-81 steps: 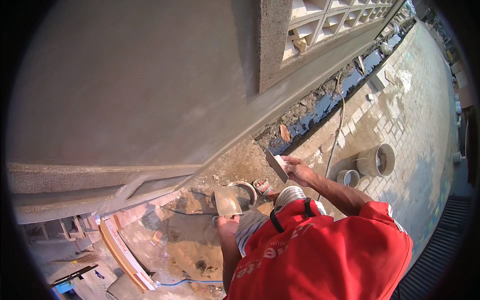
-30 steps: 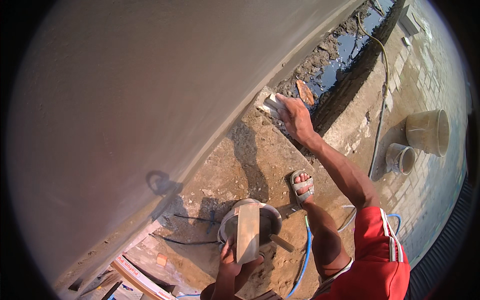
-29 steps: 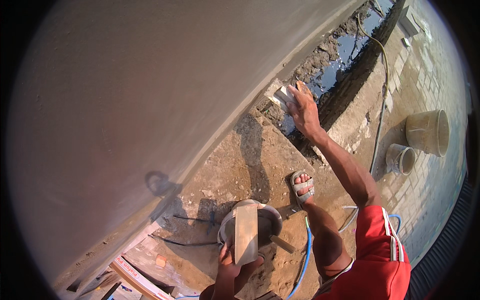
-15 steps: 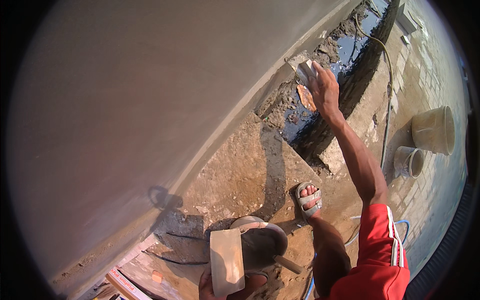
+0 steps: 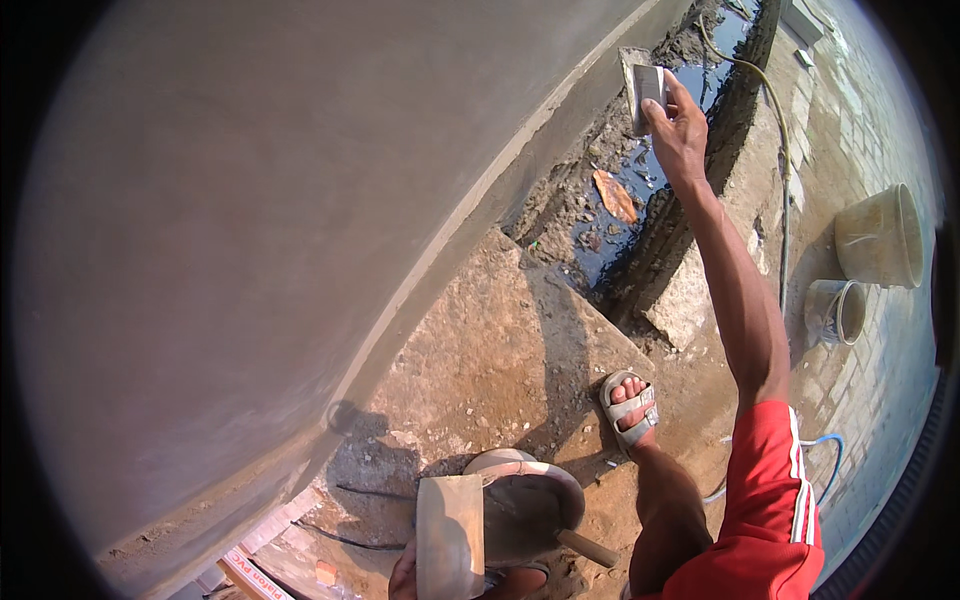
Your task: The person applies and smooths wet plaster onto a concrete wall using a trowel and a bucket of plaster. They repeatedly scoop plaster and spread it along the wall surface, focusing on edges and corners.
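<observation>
Holding grey rect. float [image 5: 648,86] w/ closed R hand [image 5: 680,130], near smooth grey plastered wall [image 5: 290,220], long axis askew to it; gripping tan rect. board [image 5: 450,530] w/ part-hidden L hand [image 5: 403,574], farther off.

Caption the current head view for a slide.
Right hand holds a flat tool near the grey wall; left hand holds a rectangular board.

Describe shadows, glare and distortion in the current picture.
All in the head view: sunlight casts distinct shadows on the ground and across the board; water shines pale blue; the foot of the wall curves with the fisheye; corners go black.
</observation>
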{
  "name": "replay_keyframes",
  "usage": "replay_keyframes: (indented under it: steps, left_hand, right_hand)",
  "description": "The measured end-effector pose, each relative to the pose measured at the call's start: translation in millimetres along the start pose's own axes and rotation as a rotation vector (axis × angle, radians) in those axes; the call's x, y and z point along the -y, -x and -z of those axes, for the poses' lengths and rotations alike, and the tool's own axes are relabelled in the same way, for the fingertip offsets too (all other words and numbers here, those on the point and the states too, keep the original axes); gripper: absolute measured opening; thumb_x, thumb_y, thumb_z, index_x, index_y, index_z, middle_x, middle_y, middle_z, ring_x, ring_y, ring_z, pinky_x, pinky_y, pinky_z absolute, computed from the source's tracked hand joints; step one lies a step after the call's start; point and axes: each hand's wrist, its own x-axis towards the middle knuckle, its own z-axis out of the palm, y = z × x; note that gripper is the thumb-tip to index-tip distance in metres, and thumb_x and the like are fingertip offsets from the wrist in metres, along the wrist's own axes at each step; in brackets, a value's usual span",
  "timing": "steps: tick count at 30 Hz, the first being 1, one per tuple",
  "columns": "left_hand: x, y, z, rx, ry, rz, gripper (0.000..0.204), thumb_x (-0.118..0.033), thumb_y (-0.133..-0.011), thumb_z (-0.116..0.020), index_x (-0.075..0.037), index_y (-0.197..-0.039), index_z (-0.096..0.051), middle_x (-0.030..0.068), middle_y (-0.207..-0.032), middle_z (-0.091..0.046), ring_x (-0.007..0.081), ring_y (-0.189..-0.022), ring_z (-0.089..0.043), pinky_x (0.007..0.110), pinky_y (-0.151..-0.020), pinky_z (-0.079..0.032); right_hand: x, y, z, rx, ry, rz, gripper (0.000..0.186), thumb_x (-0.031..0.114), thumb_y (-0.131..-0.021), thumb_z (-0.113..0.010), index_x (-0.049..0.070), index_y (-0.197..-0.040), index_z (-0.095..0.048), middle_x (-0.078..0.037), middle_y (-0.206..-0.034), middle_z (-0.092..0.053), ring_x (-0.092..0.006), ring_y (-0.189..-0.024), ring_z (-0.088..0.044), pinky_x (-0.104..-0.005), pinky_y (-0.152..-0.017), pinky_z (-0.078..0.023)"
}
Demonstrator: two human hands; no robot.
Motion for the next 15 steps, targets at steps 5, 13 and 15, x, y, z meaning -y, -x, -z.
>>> replay_keyframes:
  steps: [5,13,15]
  left_hand:
    - [-10.1,-13.2,-4.6,0.027,0.029,0.002,0.06,-0.046,-0.083,-0.065,-0.016,-0.132,-0.048,0.02,-0.129,-0.052,0.0264,-0.12,-0.051,0.045,-0.101,-0.04]
    - [-19.1,-15.0,1.8,0.021,-0.055,-0.038,0.058,-0.043,-0.084,-0.062,-0.014,-0.132,-0.047,0.0195,-0.129,-0.051,0.0269,-0.12,-0.051,0.044,-0.1,-0.04]
    - [-15.6,-13.5,2.2,0.017,-0.043,-0.039,0.058,-0.043,-0.085,-0.062,-0.013,-0.132,-0.047,0.0194,-0.129,-0.051,0.0271,-0.12,-0.051,0.044,-0.1,-0.04]
  right_hand:
    - [-18.6,74.7,-42.4,0.082,-0.651,-0.505,0.039,0.004,-0.085,-0.059,-0.005,-0.121,-0.046,-0.013,-0.104,-0.059,-0.0208,-0.089,-0.064,-0.0336,-0.069,-0.059]
    - [23.3,60.7,-110.9,-0.048,-0.694,-0.59,0.034,0.009,-0.081,-0.064,-0.007,-0.107,-0.049,-0.016,-0.097,-0.059,-0.0201,-0.077,-0.064,-0.0289,-0.053,-0.058]
    - [22.0,86.4,-119.5,0.025,-0.596,-0.649,0.033,0.008,-0.08,-0.064,-0.007,-0.106,-0.05,-0.017,-0.097,-0.06,-0.0207,-0.072,-0.064,-0.0284,-0.049,-0.056]
